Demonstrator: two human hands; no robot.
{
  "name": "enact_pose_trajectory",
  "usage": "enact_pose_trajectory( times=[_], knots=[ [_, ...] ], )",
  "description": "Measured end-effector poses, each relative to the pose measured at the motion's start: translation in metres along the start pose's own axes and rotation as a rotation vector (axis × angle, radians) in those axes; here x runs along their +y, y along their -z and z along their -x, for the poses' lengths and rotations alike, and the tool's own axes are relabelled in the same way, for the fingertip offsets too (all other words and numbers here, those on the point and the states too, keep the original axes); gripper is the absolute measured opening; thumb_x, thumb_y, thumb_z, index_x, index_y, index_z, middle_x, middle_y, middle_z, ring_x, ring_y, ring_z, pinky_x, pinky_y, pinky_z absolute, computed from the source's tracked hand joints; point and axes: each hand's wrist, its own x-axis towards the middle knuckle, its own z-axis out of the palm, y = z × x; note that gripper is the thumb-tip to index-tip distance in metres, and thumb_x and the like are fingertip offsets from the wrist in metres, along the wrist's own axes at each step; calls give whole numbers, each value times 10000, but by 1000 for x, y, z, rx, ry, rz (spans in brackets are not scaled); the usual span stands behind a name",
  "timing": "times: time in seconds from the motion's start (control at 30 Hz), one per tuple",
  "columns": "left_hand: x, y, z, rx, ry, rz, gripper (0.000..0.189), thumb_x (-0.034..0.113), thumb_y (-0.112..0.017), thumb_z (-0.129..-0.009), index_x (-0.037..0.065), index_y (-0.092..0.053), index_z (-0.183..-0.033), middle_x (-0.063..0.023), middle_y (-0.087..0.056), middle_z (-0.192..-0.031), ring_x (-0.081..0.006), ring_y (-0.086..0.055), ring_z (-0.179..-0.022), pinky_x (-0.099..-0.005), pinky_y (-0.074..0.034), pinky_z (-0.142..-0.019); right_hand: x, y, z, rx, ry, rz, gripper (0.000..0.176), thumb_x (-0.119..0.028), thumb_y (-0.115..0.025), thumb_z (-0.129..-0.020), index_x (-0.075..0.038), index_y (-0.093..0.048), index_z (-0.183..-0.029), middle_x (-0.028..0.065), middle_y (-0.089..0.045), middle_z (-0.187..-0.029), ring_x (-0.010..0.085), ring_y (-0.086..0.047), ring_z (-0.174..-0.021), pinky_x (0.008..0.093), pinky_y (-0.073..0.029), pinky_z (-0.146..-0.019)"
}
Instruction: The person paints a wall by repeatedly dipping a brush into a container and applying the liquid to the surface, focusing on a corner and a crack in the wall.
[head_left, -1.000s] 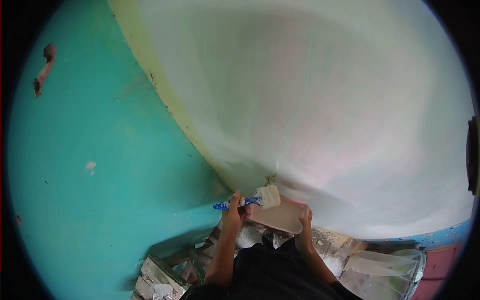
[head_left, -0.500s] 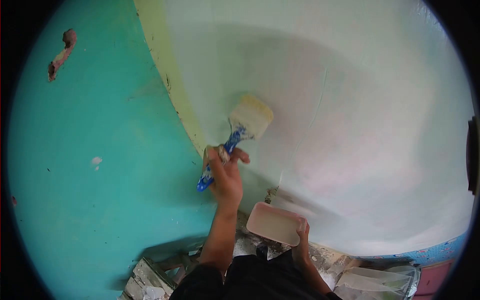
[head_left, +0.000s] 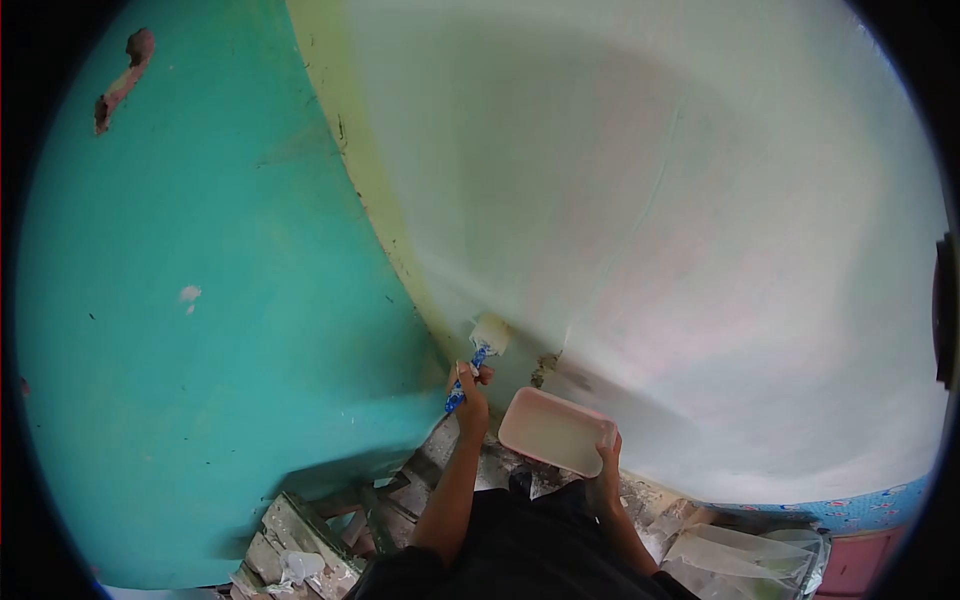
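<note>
My left hand is closed round the blue handle of a wide brush. The brush points upward, its pale bristles against or very near the whitish wall, close to the corner. Lower and to the right, my right hand grips the right end of a pink rectangular tray. Pale liquid covers the tray's bottom. A rough damaged patch shows on the wall just above the tray.
A teal wall with a gouge stands on the left, bordered by a yellow-green strip. Worn wooden pieces lie below left. Clear plastic sheeting and a pink item are at lower right.
My left hand has moved down with the brush, from higher on the whitish wall to near the corner beside the tray. The tray and my right hand have shifted slightly.
</note>
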Motion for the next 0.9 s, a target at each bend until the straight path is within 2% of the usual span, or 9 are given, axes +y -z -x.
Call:
enact_pose_trajectory(
  times=[0.07,0.17,0.37,0.43,0.47,0.57,0.7,0.8,0.9],
  knots=[
    [-6,9,6,33,44,-121,391,340,-430,-1043,30,-520,-822,-70,-628,-736,-133,-558,-667,-287,-437,-630,-1,0,0,-25,-11,-5,650,-283,-488,-926,-90,-220,-1487,146,-367,-1430,287,-369,-1354,425,-325,-1117],
    [-5,7,4,51,112,-128,380,343,-468,-1032,34,-535,-821,-50,-619,-698,-118,-541,-614,-271,-431,-590,2,-1,1,-36,27,23,568,-261,-407,-953,-137,-241,-1482,132,-412,-1388,267,-459,-1273,421,-463,-995],
    [138,-68,-25,-92,-24,-174,400,387,-520,-1004,68,-528,-763,-56,-626,-671,-76,-558,-578,-221,-377,-449,-7,-14,5,-12,35,45,618,-317,-442,-944,-126,-222,-1490,133,-401,-1404,265,-441,-1294,421,-448,-1010],
    [191,-93,-30,-110,-65,-161,395,355,-532,-1006,51,-558,-757,-38,-616,-621,-75,-558,-570,-237,-419,-510,-5,-9,5,-10,23,47,634,-332,-451,-941,-125,-217,-1493,134,-395,-1410,268,-439,-1298,426,-439,-1022],
    [220,-104,-31,-111,-65,-158,396,356,-537,-1003,55,-549,-748,-35,-611,-610,-71,-552,-548,-230,-403,-470,-4,-8,4,-11,17,44,643,-340,-456,-940,-124,-214,-1495,134,-391,-1413,270,-437,-1300,428,-434,-1029],
    [286,-132,-36,-145,-170,-151,403,360,-543,-998,65,-526,-724,-33,-605,-597,-63,-537,-492,-220,-369,-375,-19,-21,11,-10,-43,-43,624,-257,-454,-933,-106,-207,-1485,156,-377,-1405,288,-424,-1308,439,-429,-1051],
    [346,-159,-42,-182,-381,-80,389,337,-553,-988,50,-529,-726,-48,-626,-616,-80,-570,-497,-230,-414,-385,-8,-17,6,-9,33,-14,600,-249,-424,-940,-106,-210,-1482,151,-396,-1386,282,-471,-1266,423,-487,-988],
    [385,-169,-50,-244,-524,7,329,353,-564,-951,51,-550,-821,-97,-656,-690,-141,-632,-618,-254,-424,-432,-15,-23,8,-9,10,-7,595,-273,-412,-948,-131,-221,-1493,137,-414,-1391,274,-481,-1257,419,-493,-958],
    [415,-186,-38,-102,-570,100,264,271,-522,-950,24,-590,-885,-94,-641,-689,-148,-616,-593,-260,-459,-440,-14,-25,7,5,3,-9,590,-273,-405,-947,-133,-223,-1491,135,-413,-1392,275,-478,-1258,424,-489,-963]
  ],
)
